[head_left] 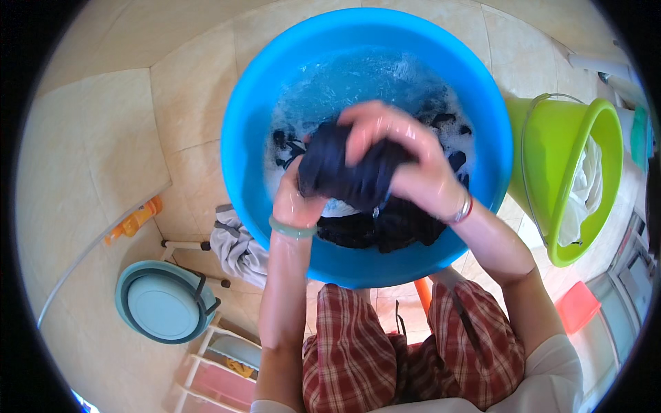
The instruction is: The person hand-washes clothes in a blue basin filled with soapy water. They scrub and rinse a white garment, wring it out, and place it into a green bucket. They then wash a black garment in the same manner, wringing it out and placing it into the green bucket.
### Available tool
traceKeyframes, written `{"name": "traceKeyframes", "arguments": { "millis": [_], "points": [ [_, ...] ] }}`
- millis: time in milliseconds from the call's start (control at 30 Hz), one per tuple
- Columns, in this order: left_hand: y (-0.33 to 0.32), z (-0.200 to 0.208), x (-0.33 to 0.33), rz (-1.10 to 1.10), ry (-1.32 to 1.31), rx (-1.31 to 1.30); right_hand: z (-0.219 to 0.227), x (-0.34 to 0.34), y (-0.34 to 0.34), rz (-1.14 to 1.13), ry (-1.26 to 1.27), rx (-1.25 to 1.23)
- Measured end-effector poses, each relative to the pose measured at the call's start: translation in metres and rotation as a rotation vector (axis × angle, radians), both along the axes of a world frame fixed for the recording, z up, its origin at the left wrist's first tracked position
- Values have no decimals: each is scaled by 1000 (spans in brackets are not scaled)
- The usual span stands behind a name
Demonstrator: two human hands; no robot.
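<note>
- In the middle of the floor stands a big blue tub (242, 138) with soapy water in it.
- Over the water, both hands hold a dark blue cloth (330, 168) that is bunched into a wet lump.
- The left hand (297, 199) is under the lump, at its lower left side. Its fingers are curled shut around the cloth. A pale green bangle (292, 228) sits on that wrist.
- The right hand (403, 155) lies on top. Its fingers bend over the lump and press it down and in. A thin band (465, 208) is on that wrist.
- More dark clothes (385, 227) lie in the water below the hands, close to the near wall of the tub.
- The cloth looks soft and floppy. It probably feels heavy, because it is full of water.
- It is likely slippery too, since there is soap foam (447, 141) all around it.
- A tight grip on a thick bunched part should work best. A thin edge could slide out of the fingers.
- It will not break, so a hard squeeze looks safe.
- On the right, a green bucket (551, 148) tips on its side with a white cloth (585, 189) inside.
- On the left, a grey cloth (237, 248) lies on the tiles just beside the tub.
- Farther left are an orange bottle (134, 220) and a teal basin (162, 303).
</note>
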State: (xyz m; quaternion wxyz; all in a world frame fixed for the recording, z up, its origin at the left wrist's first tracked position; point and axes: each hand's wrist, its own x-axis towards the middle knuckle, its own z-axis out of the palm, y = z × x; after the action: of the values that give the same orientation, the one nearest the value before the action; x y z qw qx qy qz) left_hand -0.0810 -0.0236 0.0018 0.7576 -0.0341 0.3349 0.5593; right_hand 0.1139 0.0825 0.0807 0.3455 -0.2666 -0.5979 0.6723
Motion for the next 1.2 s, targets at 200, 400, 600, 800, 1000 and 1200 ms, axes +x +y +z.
{"name": "traceKeyframes", "arguments": {
  "millis": [200, 400, 600, 800, 1000, 1200],
  "points": [
    [26, 49, 46, 146, -55, -66, -47, 17, 9, -245, 216, -724],
    [31, 48, 56, 22, 276, -119, -47, -2, -14, -104, 324, -943],
    [33, 45, 53, -499, 1332, 260, -35, 2, -2, 7, -57, -616],
    [30, 45, 48, -465, 940, 102, -57, -2, -15, -125, -191, -611],
    [6, 42, 59, 62, 723, 36, -49, -5, -4, -696, 134, -819],
    [28, 52, 82, 204, 541, -56, -28, -18, -32, -578, 99, -683]
  ]
}}
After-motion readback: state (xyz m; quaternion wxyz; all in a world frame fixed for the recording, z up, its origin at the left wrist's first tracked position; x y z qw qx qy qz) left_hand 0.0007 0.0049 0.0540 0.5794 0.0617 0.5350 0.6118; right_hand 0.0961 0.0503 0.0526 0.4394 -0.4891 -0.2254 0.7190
